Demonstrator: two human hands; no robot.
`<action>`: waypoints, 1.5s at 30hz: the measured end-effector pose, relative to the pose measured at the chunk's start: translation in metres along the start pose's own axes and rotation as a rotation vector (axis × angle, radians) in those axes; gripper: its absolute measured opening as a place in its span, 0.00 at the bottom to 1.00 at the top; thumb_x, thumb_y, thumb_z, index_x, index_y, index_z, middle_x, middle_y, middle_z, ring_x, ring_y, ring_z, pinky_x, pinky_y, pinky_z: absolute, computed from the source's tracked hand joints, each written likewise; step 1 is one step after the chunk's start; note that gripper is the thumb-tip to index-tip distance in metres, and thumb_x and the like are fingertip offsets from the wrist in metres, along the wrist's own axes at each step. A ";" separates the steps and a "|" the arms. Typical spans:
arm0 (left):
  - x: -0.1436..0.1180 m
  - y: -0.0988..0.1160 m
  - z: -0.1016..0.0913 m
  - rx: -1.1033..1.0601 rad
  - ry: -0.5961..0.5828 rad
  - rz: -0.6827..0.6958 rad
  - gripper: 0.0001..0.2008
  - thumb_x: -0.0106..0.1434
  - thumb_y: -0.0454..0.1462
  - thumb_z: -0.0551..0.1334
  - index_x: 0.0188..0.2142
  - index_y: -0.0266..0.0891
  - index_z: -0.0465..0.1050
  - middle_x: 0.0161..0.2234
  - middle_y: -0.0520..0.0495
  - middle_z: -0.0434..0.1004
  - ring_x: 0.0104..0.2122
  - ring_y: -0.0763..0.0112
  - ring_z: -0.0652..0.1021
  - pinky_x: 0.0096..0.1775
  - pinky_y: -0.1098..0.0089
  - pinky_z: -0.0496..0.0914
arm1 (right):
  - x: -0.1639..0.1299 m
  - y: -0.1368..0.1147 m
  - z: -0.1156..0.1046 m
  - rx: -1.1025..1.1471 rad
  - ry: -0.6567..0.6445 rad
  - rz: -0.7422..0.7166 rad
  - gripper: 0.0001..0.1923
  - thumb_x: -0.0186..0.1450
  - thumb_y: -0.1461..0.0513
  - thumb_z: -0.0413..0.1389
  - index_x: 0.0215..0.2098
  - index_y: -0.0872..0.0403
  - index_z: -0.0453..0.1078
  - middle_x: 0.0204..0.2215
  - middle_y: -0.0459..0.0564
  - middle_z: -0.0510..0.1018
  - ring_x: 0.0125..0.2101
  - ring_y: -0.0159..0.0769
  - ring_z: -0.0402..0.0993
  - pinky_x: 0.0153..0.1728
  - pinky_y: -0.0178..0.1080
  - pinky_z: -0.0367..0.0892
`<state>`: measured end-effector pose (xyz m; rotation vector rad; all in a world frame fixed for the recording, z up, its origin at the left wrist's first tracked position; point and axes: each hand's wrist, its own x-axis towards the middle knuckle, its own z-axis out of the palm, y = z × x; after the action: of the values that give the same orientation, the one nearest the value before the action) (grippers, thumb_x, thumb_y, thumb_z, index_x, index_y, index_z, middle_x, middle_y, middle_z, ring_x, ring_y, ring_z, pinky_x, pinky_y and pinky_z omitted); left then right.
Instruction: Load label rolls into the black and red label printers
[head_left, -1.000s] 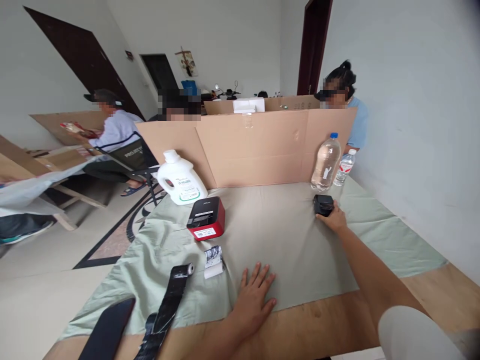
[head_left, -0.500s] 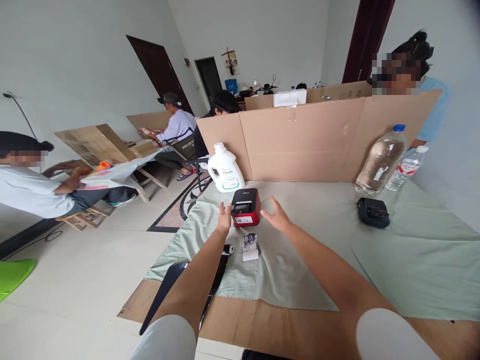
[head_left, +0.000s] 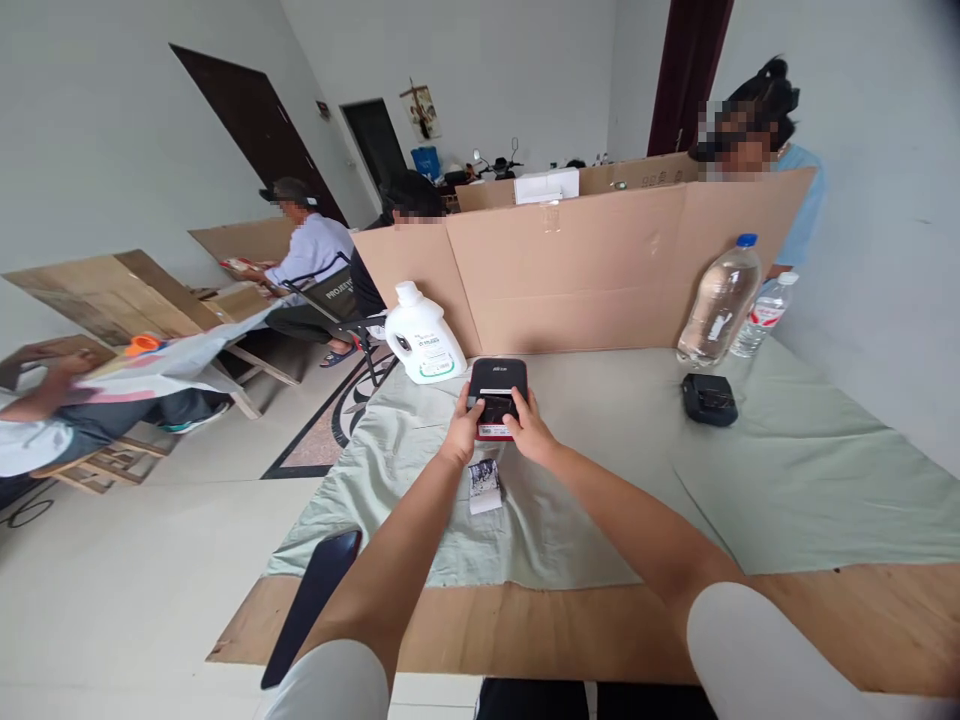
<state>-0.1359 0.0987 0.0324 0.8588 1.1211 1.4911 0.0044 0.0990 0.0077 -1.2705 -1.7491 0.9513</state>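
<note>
A small black and red label printer (head_left: 499, 376) is gripped from both sides on the cloth-covered table. My left hand (head_left: 463, 428) wraps its left side, thumb on the top face. On the opposite side, my right hand (head_left: 529, 428) has its fingers closed round the edge and over the top. Just below the printer lies a short piece of printed paper (head_left: 485, 487), dark at one end and white at the other. A dark flat object (head_left: 315, 605) lies at the table's left front, partly covered by my left forearm.
Behind the printer stand a white jug (head_left: 426, 340) and a cardboard partition (head_left: 577, 280). To the right are a large bottle with a blue cap (head_left: 720, 300), a smaller bottle (head_left: 765, 318) and a black device (head_left: 709, 399). Several people sit or stand around the room.
Both hands have closed in from either side and now hold the printer. The camera view has turned slightly right. My left forearm now hides the small roll.
</note>
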 end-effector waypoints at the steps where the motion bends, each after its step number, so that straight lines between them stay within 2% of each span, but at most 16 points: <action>1: -0.006 0.001 0.014 -0.002 -0.044 0.017 0.35 0.59 0.35 0.62 0.64 0.46 0.52 0.55 0.48 0.70 0.52 0.65 0.72 0.57 0.63 0.63 | -0.008 0.004 -0.013 0.003 0.041 -0.028 0.35 0.65 0.54 0.47 0.67 0.52 0.42 0.68 0.53 0.37 0.66 0.46 0.36 0.63 0.53 0.44; 5: -0.040 -0.008 0.070 -0.048 -0.194 0.004 0.36 0.61 0.36 0.62 0.65 0.47 0.48 0.58 0.49 0.66 0.56 0.65 0.69 0.58 0.62 0.61 | -0.045 0.021 -0.075 -0.024 0.142 -0.078 0.35 0.65 0.51 0.47 0.67 0.51 0.45 0.67 0.51 0.39 0.67 0.45 0.33 0.64 0.53 0.41; 8: -0.070 -0.026 0.104 -0.088 -0.234 -0.058 0.37 0.62 0.37 0.60 0.66 0.46 0.43 0.59 0.47 0.64 0.56 0.65 0.69 0.57 0.62 0.62 | -0.077 0.039 -0.114 -0.069 0.168 -0.069 0.35 0.64 0.49 0.47 0.66 0.50 0.48 0.67 0.51 0.42 0.66 0.45 0.36 0.64 0.54 0.42; 10: -0.088 -0.041 0.119 -0.092 -0.247 -0.100 0.38 0.62 0.38 0.61 0.66 0.47 0.42 0.60 0.47 0.63 0.56 0.64 0.69 0.57 0.62 0.63 | -0.099 0.052 -0.131 -0.095 0.185 -0.041 0.35 0.64 0.48 0.47 0.65 0.49 0.49 0.67 0.52 0.44 0.66 0.46 0.39 0.63 0.54 0.42; 13: -0.108 -0.065 0.129 -0.075 -0.275 -0.179 0.39 0.62 0.41 0.61 0.66 0.49 0.42 0.61 0.46 0.61 0.56 0.63 0.69 0.55 0.62 0.64 | -0.125 0.071 -0.143 -0.107 0.196 -0.002 0.34 0.63 0.47 0.48 0.64 0.49 0.52 0.66 0.52 0.47 0.65 0.47 0.41 0.62 0.56 0.44; 16: -0.121 -0.085 0.129 -0.065 -0.298 -0.228 0.39 0.62 0.42 0.61 0.66 0.49 0.40 0.62 0.45 0.60 0.56 0.62 0.68 0.55 0.60 0.64 | -0.142 0.085 -0.144 -0.105 0.173 0.045 0.35 0.62 0.46 0.48 0.64 0.50 0.53 0.66 0.53 0.48 0.65 0.48 0.41 0.62 0.56 0.45; 20: -0.129 -0.097 0.124 -0.046 -0.294 -0.189 0.39 0.62 0.44 0.61 0.66 0.49 0.41 0.64 0.46 0.54 0.59 0.63 0.64 0.58 0.62 0.61 | -0.154 0.087 -0.144 -0.079 0.150 0.072 0.35 0.61 0.47 0.49 0.64 0.49 0.53 0.66 0.52 0.46 0.66 0.48 0.40 0.62 0.55 0.46; 22: -0.131 -0.097 0.122 -0.027 -0.292 -0.197 0.39 0.61 0.44 0.61 0.66 0.50 0.41 0.65 0.46 0.52 0.60 0.62 0.62 0.58 0.62 0.61 | -0.156 0.083 -0.146 -0.044 0.150 0.054 0.33 0.61 0.49 0.51 0.63 0.47 0.56 0.65 0.51 0.49 0.65 0.48 0.43 0.61 0.55 0.47; 24: -0.131 -0.095 0.121 -0.015 -0.301 -0.208 0.39 0.61 0.44 0.62 0.66 0.50 0.42 0.65 0.46 0.53 0.60 0.62 0.63 0.58 0.61 0.60 | -0.157 0.076 -0.148 0.009 0.146 0.013 0.29 0.61 0.50 0.51 0.60 0.46 0.61 0.62 0.51 0.56 0.63 0.46 0.50 0.61 0.53 0.50; 28: -0.128 -0.093 0.118 -0.020 -0.309 -0.203 0.36 0.61 0.44 0.61 0.65 0.50 0.47 0.64 0.48 0.56 0.60 0.62 0.62 0.58 0.61 0.59 | -0.155 0.061 -0.147 0.088 0.179 -0.020 0.21 0.63 0.49 0.49 0.46 0.49 0.72 0.52 0.52 0.67 0.53 0.42 0.65 0.54 0.46 0.61; 31: -0.124 -0.090 0.117 -0.028 -0.304 -0.181 0.30 0.61 0.43 0.60 0.62 0.48 0.54 0.61 0.48 0.60 0.58 0.63 0.65 0.57 0.63 0.61 | -0.153 0.056 -0.141 0.064 0.261 -0.003 0.18 0.60 0.48 0.53 0.38 0.51 0.74 0.47 0.51 0.69 0.47 0.42 0.68 0.49 0.45 0.65; 34: -0.119 -0.082 0.116 0.024 -0.284 -0.185 0.28 0.59 0.39 0.59 0.59 0.46 0.59 0.58 0.46 0.64 0.52 0.64 0.70 0.52 0.64 0.65 | -0.151 0.056 -0.133 0.021 0.334 0.001 0.16 0.56 0.50 0.56 0.36 0.51 0.73 0.46 0.52 0.69 0.45 0.43 0.69 0.47 0.47 0.66; 36: -0.116 -0.075 0.115 0.081 -0.274 -0.202 0.29 0.56 0.36 0.59 0.58 0.47 0.60 0.57 0.46 0.64 0.48 0.65 0.72 0.48 0.64 0.67 | -0.152 0.058 -0.128 0.012 0.378 0.017 0.17 0.56 0.51 0.55 0.38 0.52 0.73 0.47 0.53 0.68 0.47 0.45 0.68 0.49 0.49 0.65; 39: -0.112 -0.067 0.115 0.137 -0.319 -0.217 0.32 0.50 0.32 0.57 0.57 0.47 0.62 0.55 0.46 0.66 0.44 0.66 0.73 0.46 0.64 0.68 | -0.154 0.063 -0.121 0.035 0.446 0.026 0.22 0.57 0.52 0.54 0.47 0.51 0.70 0.54 0.54 0.65 0.56 0.47 0.60 0.56 0.52 0.57; 42: -0.107 -0.067 0.113 0.162 -0.392 -0.200 0.31 0.48 0.32 0.55 0.54 0.43 0.67 0.51 0.46 0.70 0.44 0.65 0.73 0.48 0.63 0.66 | -0.158 0.066 -0.114 0.116 0.500 0.032 0.30 0.58 0.52 0.54 0.58 0.50 0.61 0.59 0.53 0.61 0.60 0.45 0.54 0.60 0.51 0.51; 45: -0.102 -0.070 0.112 0.173 -0.421 -0.177 0.30 0.47 0.32 0.54 0.52 0.43 0.69 0.53 0.48 0.68 0.47 0.63 0.71 0.49 0.64 0.66 | -0.160 0.068 -0.105 0.196 0.567 0.048 0.36 0.59 0.51 0.54 0.63 0.51 0.51 0.61 0.54 0.58 0.60 0.44 0.55 0.60 0.50 0.53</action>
<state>0.0108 0.0246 0.0042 1.1019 0.9873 1.0169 0.1598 -0.0261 -0.0308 -1.2988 -1.1638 0.6787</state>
